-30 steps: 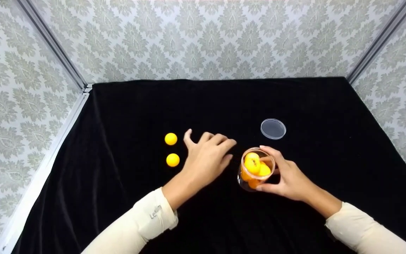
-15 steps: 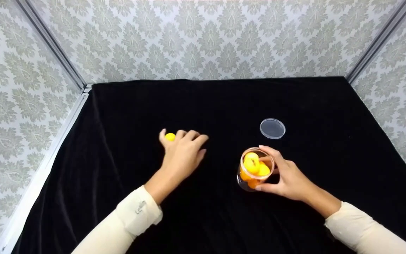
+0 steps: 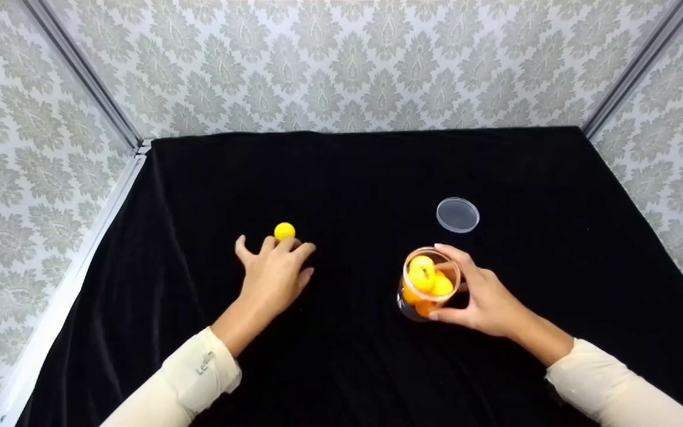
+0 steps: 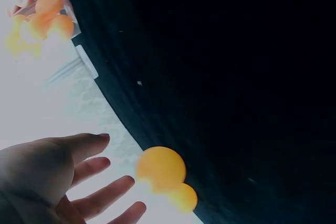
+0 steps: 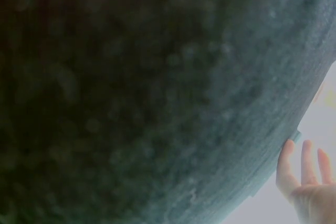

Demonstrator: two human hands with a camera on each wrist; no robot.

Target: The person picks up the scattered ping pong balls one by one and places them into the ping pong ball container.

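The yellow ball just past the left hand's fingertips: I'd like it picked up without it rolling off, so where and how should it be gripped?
Judging by its round shape, pinch the yellow ball across its widest middle, coming from above with the left hand. Thumb and fingers on opposite sides stop it rolling on the black cloth.

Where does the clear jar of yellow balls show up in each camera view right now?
Head: the clear jar sits right of centre, gripped by the right hand.
Left wrist: it is in the top left corner, washed out.
Right wrist: not in it; only black cloth and the left hand show.
Shared landmark: the black cloth, in all three.
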